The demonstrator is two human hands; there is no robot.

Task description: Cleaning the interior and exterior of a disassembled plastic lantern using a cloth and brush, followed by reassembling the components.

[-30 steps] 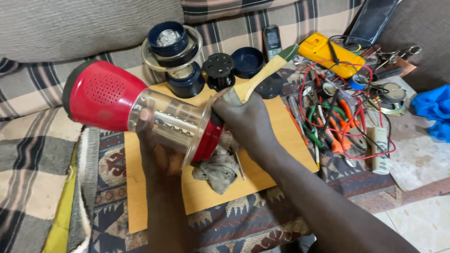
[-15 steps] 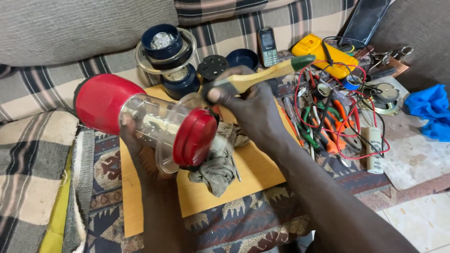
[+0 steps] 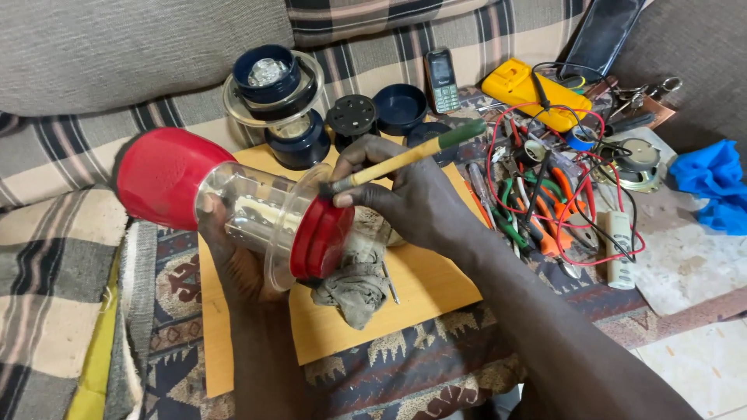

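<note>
My right hand (image 3: 416, 198) pinches a yellow-handled, green-tipped brush (image 3: 405, 158), its bristles at the rim of the clear plastic lantern with red caps (image 3: 241, 206). My left hand (image 3: 233, 260) cradles that lantern from beneath, tilted over the orange cardboard sheet (image 3: 405, 292) and a grey rag (image 3: 354, 284). I judge my hold underneath is loose: press too hard with the brush and the smooth cylinder could roll off my palm. A slip sideways could also knock the dark blue lantern parts (image 3: 284, 101) just behind.
</note>
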